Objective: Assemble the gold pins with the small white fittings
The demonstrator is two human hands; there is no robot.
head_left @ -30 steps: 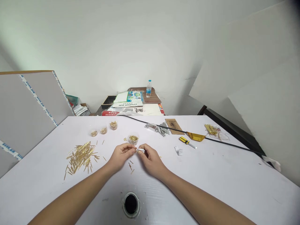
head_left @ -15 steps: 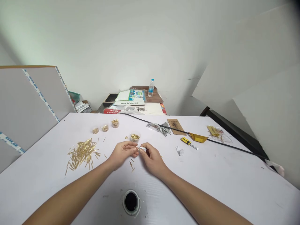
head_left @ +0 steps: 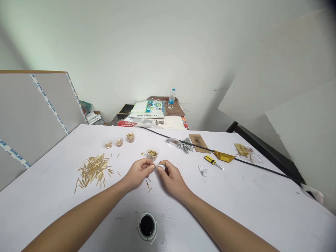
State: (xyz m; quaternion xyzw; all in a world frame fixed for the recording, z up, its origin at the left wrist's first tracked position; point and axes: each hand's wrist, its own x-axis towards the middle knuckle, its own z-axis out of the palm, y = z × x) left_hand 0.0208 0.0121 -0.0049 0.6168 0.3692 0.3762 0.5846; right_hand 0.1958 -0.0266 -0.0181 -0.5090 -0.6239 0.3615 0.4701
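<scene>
My left hand (head_left: 140, 172) is closed in a pinch on a thin gold-coloured pin, mostly hidden by the fingertips. Close against it, my right hand (head_left: 172, 178) pinches a small white piece (head_left: 161, 166) whose exact kind I cannot make out. The two sets of fingertips meet at the pin's end. Just behind them stands a clear cup (head_left: 152, 154) of small gold-coloured parts. A few loose pins (head_left: 148, 184) lie on the table below my fingers. Off to the left spreads a large heap of gold-coloured pins (head_left: 94, 169).
Three small clear tubs (head_left: 119, 142) of gold parts stand at the back left. On the right lie a yellow-and-black screwdriver (head_left: 214, 162), a black cable (head_left: 249, 160), a gold-coloured tray (head_left: 224, 156) and a brown card (head_left: 199, 143). A round black-centred hole (head_left: 147, 225) is near me.
My left fingertips have closed further over the pin, so less of it shows beside the white piece. The view has shifted slightly; the things on the table stay put.
</scene>
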